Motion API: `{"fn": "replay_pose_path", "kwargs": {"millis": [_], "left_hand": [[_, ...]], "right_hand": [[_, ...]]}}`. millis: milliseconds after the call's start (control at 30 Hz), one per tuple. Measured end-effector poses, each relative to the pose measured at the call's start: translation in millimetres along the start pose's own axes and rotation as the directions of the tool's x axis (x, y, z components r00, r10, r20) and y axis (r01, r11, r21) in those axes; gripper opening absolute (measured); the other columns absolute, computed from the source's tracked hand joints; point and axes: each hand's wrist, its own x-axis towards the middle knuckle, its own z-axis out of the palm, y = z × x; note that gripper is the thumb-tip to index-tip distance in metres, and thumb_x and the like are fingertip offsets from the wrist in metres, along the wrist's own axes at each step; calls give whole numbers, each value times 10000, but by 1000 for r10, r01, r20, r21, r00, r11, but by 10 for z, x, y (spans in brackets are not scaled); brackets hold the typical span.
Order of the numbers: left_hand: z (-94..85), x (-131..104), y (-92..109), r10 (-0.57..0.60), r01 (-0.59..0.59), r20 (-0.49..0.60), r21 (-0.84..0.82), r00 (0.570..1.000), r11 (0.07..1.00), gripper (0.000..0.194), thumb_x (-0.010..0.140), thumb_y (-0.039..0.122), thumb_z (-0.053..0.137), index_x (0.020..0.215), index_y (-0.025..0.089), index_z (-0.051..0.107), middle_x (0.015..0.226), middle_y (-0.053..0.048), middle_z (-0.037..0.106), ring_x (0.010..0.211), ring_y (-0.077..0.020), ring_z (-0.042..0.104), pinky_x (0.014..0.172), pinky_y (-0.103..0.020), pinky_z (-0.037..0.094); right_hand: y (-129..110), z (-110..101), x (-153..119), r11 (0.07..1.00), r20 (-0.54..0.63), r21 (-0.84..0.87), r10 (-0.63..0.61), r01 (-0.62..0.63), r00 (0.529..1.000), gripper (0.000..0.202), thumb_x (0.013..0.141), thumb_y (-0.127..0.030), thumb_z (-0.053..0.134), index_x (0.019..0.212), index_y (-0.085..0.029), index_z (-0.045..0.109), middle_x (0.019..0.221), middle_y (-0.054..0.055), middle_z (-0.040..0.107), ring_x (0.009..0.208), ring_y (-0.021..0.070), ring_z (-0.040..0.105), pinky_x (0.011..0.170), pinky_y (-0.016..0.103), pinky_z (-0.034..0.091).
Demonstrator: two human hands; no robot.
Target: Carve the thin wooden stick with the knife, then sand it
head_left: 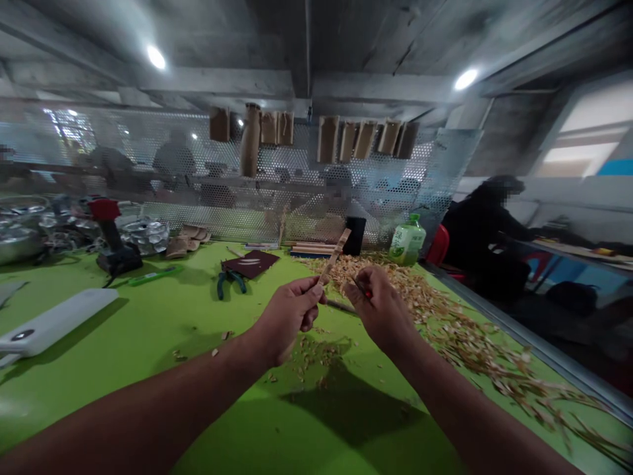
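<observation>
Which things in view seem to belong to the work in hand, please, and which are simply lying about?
Part of the work, it seems:
strip, held in the left hand
small tool, mostly hidden in the right hand
shavings

Apparently just lying about:
pliers
bottle
power tool
white slab
</observation>
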Motion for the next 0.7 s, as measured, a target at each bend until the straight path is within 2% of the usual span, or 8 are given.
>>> {"fn": "replay_pose_path", "kwargs": {"millis": [100,267,400,533,700], "left_hand": [[17,-13,11,-19,19,10,-19,1000,1000,160,851,280,588,777,138,597,691,17,502,465,-33,305,438,-196,209],[18,18,-47,-30,29,-8,-97,1000,995,147,856,269,577,898,140,634,631,20,507,424,-42,304,419,-211,180],[20,27,-68,-18,19,9,-132,1000,991,183,849,305,603,936,148,637,643,22,533,413,-39,329,414,-209,189],[63,-12,-8,-36,37,11,-115,999,993,146,868,269,573,910,139,624,687,14,567,421,-40,384,418,-203,243],[77,-38,15,-46,48,20,-96,999,994,140,895,262,532,931,143,596,718,6,590,426,-45,406,421,-199,273]], "right_hand": [[17,8,-2,997,42,80,-28,25,999,172,882,-385,482,854,-233,407,680,-39,496,573,136,472,533,250,336],[20,1,-37,956,8,278,-100,94,995,200,911,-387,461,796,-225,435,627,-39,469,567,126,449,534,243,354],[-5,-3,-34,948,18,296,-128,117,992,266,893,-401,507,706,-215,467,571,-39,479,523,113,440,503,233,340],[-24,-13,-26,946,30,289,-165,150,986,297,920,-401,468,701,-204,506,602,-22,503,557,120,479,531,240,365],[-39,-25,-55,940,39,327,-114,95,993,330,948,-442,409,763,-198,532,636,-8,516,587,131,495,546,255,375]]}}
